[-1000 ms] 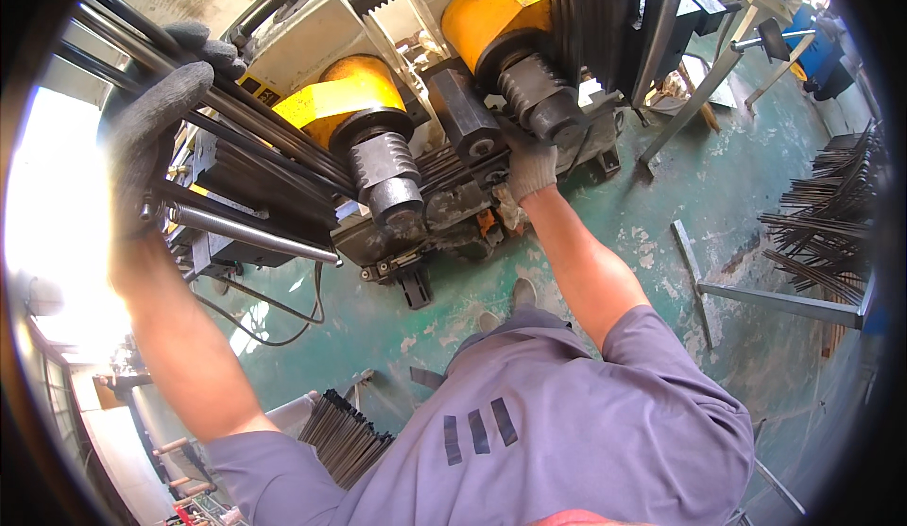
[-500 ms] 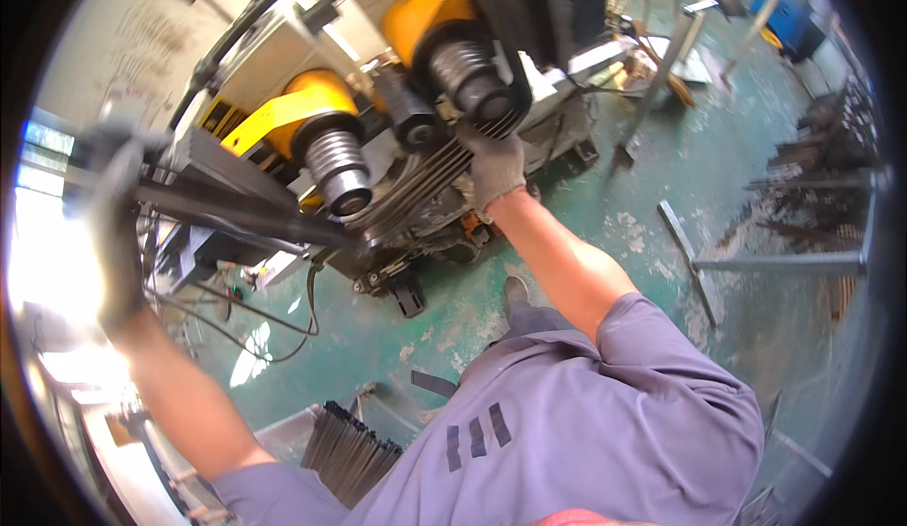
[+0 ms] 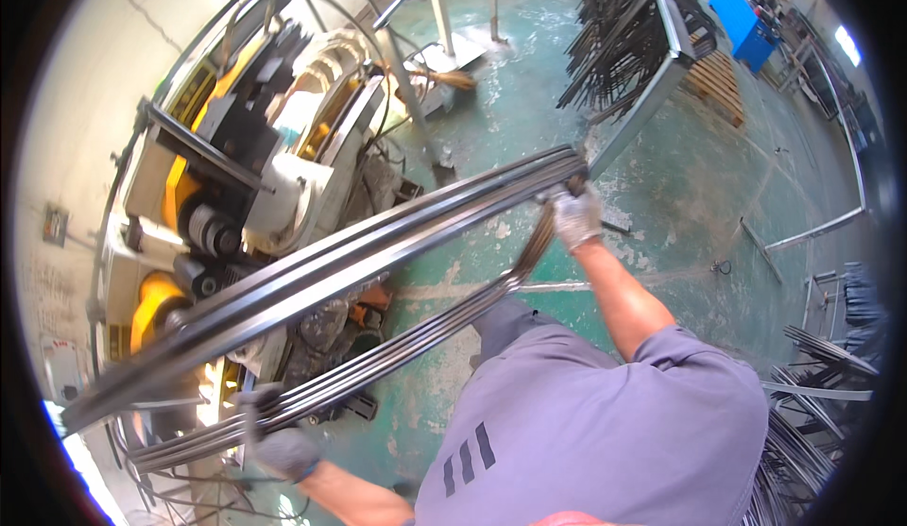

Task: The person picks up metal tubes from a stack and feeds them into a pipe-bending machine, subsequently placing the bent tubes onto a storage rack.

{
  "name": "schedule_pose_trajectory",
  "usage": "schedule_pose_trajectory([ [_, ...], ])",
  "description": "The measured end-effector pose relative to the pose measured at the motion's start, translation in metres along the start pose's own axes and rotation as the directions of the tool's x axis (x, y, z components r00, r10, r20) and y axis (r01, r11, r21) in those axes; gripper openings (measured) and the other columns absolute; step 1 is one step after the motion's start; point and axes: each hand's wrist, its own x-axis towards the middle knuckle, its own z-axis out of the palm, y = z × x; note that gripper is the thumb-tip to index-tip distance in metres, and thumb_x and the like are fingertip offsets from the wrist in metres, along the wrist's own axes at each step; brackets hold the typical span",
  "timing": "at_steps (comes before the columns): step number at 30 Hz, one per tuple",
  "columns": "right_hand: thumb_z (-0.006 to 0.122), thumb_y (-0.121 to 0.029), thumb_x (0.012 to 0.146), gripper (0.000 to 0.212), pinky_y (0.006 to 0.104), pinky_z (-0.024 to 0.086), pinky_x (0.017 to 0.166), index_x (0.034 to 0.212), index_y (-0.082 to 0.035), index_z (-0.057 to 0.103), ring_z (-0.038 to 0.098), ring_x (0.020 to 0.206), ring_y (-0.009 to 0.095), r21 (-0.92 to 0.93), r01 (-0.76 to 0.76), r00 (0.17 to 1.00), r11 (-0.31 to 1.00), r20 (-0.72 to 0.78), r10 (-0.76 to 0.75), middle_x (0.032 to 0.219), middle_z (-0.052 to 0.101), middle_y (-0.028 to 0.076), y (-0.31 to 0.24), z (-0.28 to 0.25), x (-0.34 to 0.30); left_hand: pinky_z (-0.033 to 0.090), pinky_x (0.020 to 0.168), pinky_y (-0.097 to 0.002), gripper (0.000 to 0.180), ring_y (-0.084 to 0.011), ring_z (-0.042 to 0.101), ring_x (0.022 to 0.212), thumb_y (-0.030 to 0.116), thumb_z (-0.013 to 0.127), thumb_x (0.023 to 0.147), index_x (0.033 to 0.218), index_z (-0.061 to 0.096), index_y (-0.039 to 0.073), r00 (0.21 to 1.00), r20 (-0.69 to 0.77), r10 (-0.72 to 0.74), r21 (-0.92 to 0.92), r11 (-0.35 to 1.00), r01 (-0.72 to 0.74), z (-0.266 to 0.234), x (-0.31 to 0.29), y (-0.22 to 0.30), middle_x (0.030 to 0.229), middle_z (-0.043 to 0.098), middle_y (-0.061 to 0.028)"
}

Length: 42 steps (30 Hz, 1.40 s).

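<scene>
A bundle of several long bent metal bars (image 3: pixel 378 351) stretches across the view, tilted up to the right. Its upper leg (image 3: pixel 331 266) is thicker and smeared by motion; the two legs come together near the right end. My right hand (image 3: pixel 576 219), in a pale work glove, is closed around the bars at that bent end. At the lower left, my left hand (image 3: pixel 283 449), in a grey glove, grips the lower leg close to its far-left end. Some of the left fingers are hidden behind the bars.
A bending machine (image 3: pixel 213 229) with yellow and black roller heads stands at the left, behind the bars. A metal rack (image 3: pixel 675 30) hung with dark bars is at the back right, by a wooden pallet (image 3: pixel 715 87). More bars (image 3: pixel 794 450) lie stacked at the lower right.
The view has turned to the right. The bars have come off the machine's rollers and are now held out in front of me. My left hand has moved lower, along the bundle.
</scene>
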Motion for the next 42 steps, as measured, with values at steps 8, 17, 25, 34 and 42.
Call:
schedule_pose_trajectory([
  [8, 0.077, -0.020, 0.096, 0.023, 0.0353, 0.052, 0.070, 0.111, -0.003, 0.073, 0.065, 0.072, 0.017, -0.517, 0.250, 0.868, 0.819, -0.256, -0.426, 0.082, 0.071, 0.008, -0.106, -0.249, 0.202, 0.044, 0.115, -0.0548, 0.039, -0.0392, 0.063, 0.115, 0.002, 0.062, 0.083, 0.122, 0.066, 0.000, 0.678, 0.484, -0.554, -0.477, 0.482, 0.735, 0.192, -0.155, -0.175, 0.111, 0.068, -0.0173],
  [17, 0.058, -0.030, 0.104, 0.041, 0.0480, 0.052, 0.105, 0.136, -0.005, 0.065, 0.067, 0.125, 0.035, -0.967, 0.012, 0.917, 0.255, -0.091, -0.389, 0.136, 0.066, 0.024, -0.108, -0.342, 0.560, 0.060, 0.094, -0.0492, 0.034, -0.0368, 0.073, 0.099, 0.007, 0.063, 0.098, 0.129, 0.062, -0.008, 0.431, 0.526, -0.733, 0.120, 0.566, 0.816, 0.417, -0.240, -0.220, 0.114, 0.073, -0.0234],
  [25, 0.057, -0.032, 0.103, 0.041, 0.0462, 0.052, 0.105, 0.134, -0.006, 0.065, 0.067, 0.123, 0.032, -0.947, 0.322, 0.892, -0.006, 0.306, -0.332, 0.136, 0.067, 0.020, 0.058, -0.288, 0.584, 0.057, 0.092, -0.0316, 0.033, -0.0181, 0.072, 0.099, 0.011, 0.067, 0.093, 0.123, 0.068, -0.004, 0.823, 0.163, -0.544, 0.420, 0.793, 0.441, 0.406, -0.241, -0.197, 0.106, 0.077, -0.0139],
  [34, 0.067, -0.031, 0.095, 0.038, 0.0432, 0.055, 0.097, 0.120, -0.004, 0.072, 0.071, 0.112, 0.031, -0.911, 0.409, 0.864, -0.045, 0.371, 0.340, 0.123, 0.073, 0.019, 0.237, -0.324, 0.318, 0.059, 0.087, -0.0376, 0.028, -0.0281, 0.076, 0.095, 0.017, 0.065, 0.096, 0.121, 0.070, 0.005, 0.920, -0.237, -0.313, 0.682, 0.621, 0.387, 0.237, -0.346, -0.211, 0.104, 0.077, -0.0166],
  [42, 0.077, -0.030, 0.088, 0.035, 0.0406, 0.057, 0.090, 0.108, -0.002, 0.078, 0.075, 0.102, 0.030, -0.634, 0.717, 0.375, 0.289, 0.701, 0.606, 0.110, 0.079, 0.018, 0.269, -0.183, 0.037, 0.059, 0.087, -0.0376, 0.021, -0.0258, 0.076, 0.094, 0.014, 0.066, 0.097, 0.115, 0.071, 0.005, 0.857, -0.513, 0.041, 0.722, 0.561, 0.405, -0.004, -0.403, -0.112, 0.104, 0.078, -0.0152],
])
